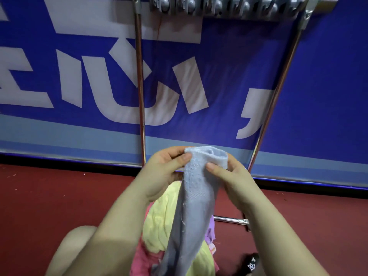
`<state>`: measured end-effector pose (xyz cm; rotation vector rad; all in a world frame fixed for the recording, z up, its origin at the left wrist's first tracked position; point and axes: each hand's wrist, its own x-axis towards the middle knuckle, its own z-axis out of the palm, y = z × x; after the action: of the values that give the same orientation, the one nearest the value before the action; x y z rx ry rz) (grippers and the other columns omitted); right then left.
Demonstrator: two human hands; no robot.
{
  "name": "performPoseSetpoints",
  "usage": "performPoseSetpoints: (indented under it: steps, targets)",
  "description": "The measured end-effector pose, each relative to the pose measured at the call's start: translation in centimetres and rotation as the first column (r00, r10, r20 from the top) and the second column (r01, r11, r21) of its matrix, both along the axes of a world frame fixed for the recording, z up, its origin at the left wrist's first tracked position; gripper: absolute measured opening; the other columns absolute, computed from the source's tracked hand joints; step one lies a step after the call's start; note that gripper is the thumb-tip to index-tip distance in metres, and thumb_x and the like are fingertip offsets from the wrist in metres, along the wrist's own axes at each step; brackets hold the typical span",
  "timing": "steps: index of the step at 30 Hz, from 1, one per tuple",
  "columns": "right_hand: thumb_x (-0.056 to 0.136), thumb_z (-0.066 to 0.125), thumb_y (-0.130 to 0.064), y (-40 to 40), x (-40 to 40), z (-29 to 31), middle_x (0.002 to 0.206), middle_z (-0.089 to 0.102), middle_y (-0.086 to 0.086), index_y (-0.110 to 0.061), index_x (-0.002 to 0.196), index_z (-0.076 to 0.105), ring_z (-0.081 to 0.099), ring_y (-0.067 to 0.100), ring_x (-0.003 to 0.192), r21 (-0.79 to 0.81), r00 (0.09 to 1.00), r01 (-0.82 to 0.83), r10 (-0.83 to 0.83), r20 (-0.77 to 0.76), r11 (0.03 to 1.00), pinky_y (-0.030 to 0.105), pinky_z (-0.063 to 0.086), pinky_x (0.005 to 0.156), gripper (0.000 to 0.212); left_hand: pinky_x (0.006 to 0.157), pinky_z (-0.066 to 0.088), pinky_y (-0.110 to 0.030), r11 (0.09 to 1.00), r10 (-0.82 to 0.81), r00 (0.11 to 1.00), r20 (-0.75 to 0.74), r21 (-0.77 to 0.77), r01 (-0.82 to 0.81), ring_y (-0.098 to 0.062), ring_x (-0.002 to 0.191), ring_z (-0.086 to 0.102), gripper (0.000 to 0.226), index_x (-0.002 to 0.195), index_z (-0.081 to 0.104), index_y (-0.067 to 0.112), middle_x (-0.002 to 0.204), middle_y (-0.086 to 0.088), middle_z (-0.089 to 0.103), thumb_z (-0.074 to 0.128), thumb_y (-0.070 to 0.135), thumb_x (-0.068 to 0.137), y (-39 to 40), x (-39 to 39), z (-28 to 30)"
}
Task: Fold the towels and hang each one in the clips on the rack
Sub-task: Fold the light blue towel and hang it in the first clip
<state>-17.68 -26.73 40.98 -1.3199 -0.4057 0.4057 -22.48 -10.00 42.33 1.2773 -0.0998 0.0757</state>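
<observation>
The pale blue towel (196, 198) hangs in front of the person, bunched into a long narrow drape, its top end held up between both hands and its lower end trailing down over a heap of other towels near the bottom of the view. The left hand (165, 172) pinches the top left corner between thumb and fingers; the right hand (229, 172) pinches the top edge just to the right, thumb pressed onto the near face of the cloth. The two grips sit close together, so the top edge is gathered and rolled over, not flat.

The step in hand looks like the fold, and it is at an early stage. To do it well, the hands probably need to slide apart along the top edge until it runs straight, then bring corner to corner so the layers lie even; a lumpy edge would likely sit badly in a clip.

Under the drape lie a yellow towel (159, 222), a pink towel (146, 261) and a sliver of purple towel (210, 231) on the red floor (49, 196). Farther off stands the rack (140, 86), its chrome uprights rising against a blue banner (229, 62). The grey clips (225, 6) run along its top bar, well above the hands, and none of those in view holds a towel.
</observation>
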Motion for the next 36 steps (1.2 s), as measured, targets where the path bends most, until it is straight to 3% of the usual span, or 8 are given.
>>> performPoseSetpoints:
  steps: [6,11,14,17,21,24,31,36]
  targets:
    - [0.074,0.065,-0.020,0.7,0.4,3.5,0.093,0.072,0.006,-0.012,0.098,0.066,0.066,0.016,0.080,0.015,0.994,-0.107,0.106,0.034,0.994,0.025,0.053,0.068,0.026,0.070,0.057,-0.022,0.966,0.030,0.998,0.059,0.255,-0.044,-0.007,0.082,0.067,0.019,0.095,0.068,0.017,0.085,0.007,0.073,0.053,0.007,0.089,2.4,1.0,3.5]
    - [0.083,0.064,-0.011,1.6,1.0,7.6,0.074,0.067,0.000,-0.009,0.089,0.062,0.061,0.010,0.065,-0.074,0.986,-0.064,0.075,0.147,0.995,0.016,0.048,0.054,0.006,0.066,0.053,-0.016,0.971,0.012,0.995,0.100,0.235,-0.035,0.000,0.073,0.066,0.020,0.096,0.066,0.017,0.077,0.011,0.072,0.049,0.007,0.092,3.2,2.1,5.5]
    - [0.086,0.060,-0.010,2.1,1.3,10.6,0.074,0.071,0.001,-0.009,0.090,0.067,0.064,0.009,0.065,-0.122,0.976,-0.062,0.086,0.202,0.991,0.018,0.050,0.057,0.008,0.069,0.051,-0.018,0.991,-0.045,0.995,0.092,0.128,0.033,-0.003,0.076,0.066,0.016,0.101,0.065,0.015,0.083,0.007,0.073,0.059,0.022,0.088,3.1,2.6,5.9]
    - [0.086,0.060,-0.009,2.2,1.7,13.8,0.075,0.071,0.002,-0.008,0.091,0.067,0.066,0.009,0.066,-0.126,0.964,-0.065,0.095,0.248,0.990,0.019,0.053,0.059,0.009,0.073,0.054,-0.020,0.986,-0.139,0.990,0.009,0.096,0.138,-0.012,0.087,0.067,0.050,0.104,0.062,0.012,0.090,0.004,0.073,0.080,0.032,0.062,2.7,2.8,5.5]
    - [0.085,0.062,-0.012,1.9,3.0,17.8,0.085,0.068,0.008,-0.002,0.100,0.065,0.064,0.014,0.072,-0.139,0.954,0.016,0.026,0.298,0.990,0.026,0.052,0.069,0.018,0.087,0.054,-0.026,0.953,-0.151,0.985,-0.086,0.252,0.168,-0.018,0.097,0.065,0.034,0.101,0.063,0.013,0.099,0.000,0.072,0.067,0.018,0.068,1.9,2.9,4.6]
    - [0.084,0.065,-0.011,1.6,4.4,19.9,0.078,0.071,0.005,-0.001,0.094,0.067,0.067,0.012,0.069,-0.126,0.958,0.101,-0.062,0.279,0.987,0.024,0.056,0.066,0.014,0.080,0.055,-0.024,0.929,-0.170,0.980,-0.105,0.315,0.195,-0.016,0.093,0.067,0.020,0.102,0.063,0.013,0.102,-0.003,0.070,0.066,0.013,0.082,1.1,2.9,4.7]
    - [0.088,0.061,-0.037,0.1,8.8,15.8,0.117,0.065,0.012,-0.005,0.120,0.058,0.065,0.020,0.093,-0.183,0.960,0.233,-0.256,-0.114,0.955,0.031,0.052,0.070,0.045,0.080,0.055,-0.029,0.971,-0.211,0.974,-0.081,0.092,0.219,-0.013,0.084,0.069,0.021,0.103,0.063,0.010,0.093,-0.002,0.073,0.044,0.009,0.093,0.3,2.4,5.9]
    - [0.077,0.039,-0.078,-0.8,6.4,6.9,0.124,0.062,0.017,-0.005,0.119,0.063,0.059,0.032,0.113,0.131,0.848,-0.011,0.079,-0.525,0.991,0.045,0.044,0.095,0.087,0.086,0.054,-0.031,0.982,-0.191,0.979,-0.074,-0.024,0.190,-0.018,0.094,0.069,0.026,0.113,0.059,0.009,0.105,-0.009,0.070,0.039,0.009,0.096,0.6,3.4,7.2]
